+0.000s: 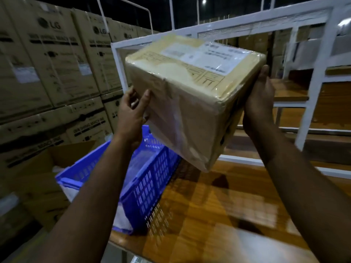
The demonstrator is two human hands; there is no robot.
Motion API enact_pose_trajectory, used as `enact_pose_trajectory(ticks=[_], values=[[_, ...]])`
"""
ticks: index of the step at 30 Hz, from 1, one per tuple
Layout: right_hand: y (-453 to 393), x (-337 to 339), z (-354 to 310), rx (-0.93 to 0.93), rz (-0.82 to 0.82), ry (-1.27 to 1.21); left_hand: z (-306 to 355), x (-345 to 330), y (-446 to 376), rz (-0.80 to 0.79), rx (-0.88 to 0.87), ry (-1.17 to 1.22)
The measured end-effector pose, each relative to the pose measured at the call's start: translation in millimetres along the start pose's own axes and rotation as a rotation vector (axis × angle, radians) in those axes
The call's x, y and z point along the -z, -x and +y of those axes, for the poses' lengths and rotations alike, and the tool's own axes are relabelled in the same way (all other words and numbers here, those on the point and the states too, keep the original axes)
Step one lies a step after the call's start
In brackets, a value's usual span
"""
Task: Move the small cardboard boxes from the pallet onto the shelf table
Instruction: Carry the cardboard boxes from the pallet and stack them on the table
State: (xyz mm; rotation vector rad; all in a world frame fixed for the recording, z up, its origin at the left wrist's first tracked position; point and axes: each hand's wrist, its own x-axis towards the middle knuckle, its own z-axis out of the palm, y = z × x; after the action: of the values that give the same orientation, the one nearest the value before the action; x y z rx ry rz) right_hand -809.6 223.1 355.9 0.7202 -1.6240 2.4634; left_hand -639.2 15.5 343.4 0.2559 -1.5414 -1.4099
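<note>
Both hands hold one small cardboard box (191,95) in the air, tilted, above the wooden top of the shelf table (218,205). On the box's near left face the left hand (131,112) grips with its thumb laid flat against the cardboard and its fingers curled toward the underside. Against the box's right end the right hand (258,103) presses with its palm, thumb pointing up along the edge; its fingers are hidden behind the box, so how they lie cannot be told. Clear tape wraps the box, and a white label (205,54) sits on its upper face (the print is too blurred to read).

Below the box and to its left, a blue plastic crate (152,179) with slotted walls rests on the table's near left corner. Left of the crate an open brown carton (62,154) shows its raised flaps.

Behind the box runs the table's white metal frame (313,88), with wooden shelves set between its bars to the right. Farther back, left of the box, large brown cartons (57,54) printed with LG stand stacked in rows.
</note>
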Motion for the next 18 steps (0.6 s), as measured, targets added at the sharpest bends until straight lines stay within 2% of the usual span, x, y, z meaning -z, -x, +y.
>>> enact_pose_trajectory(ticks=[4,8,13,18], values=[[-15.5,-62.9,24.4,0.062,-0.097,0.029,2.4,48.0,-40.5,0.069,-0.084,-0.033],[-31.1,-127.7,60.0,0.09,-0.18,0.059,-14.9,104.0,-83.4,0.125,-0.082,-0.053],[-46.1,-209.2,104.7,0.033,-0.252,0.16,-57.7,166.7,-135.4,0.173,0.014,-0.081],[-47.4,-248.9,148.2,-0.121,-0.344,0.194,-110.1,202.1,-165.8,0.177,0.147,-0.087]])
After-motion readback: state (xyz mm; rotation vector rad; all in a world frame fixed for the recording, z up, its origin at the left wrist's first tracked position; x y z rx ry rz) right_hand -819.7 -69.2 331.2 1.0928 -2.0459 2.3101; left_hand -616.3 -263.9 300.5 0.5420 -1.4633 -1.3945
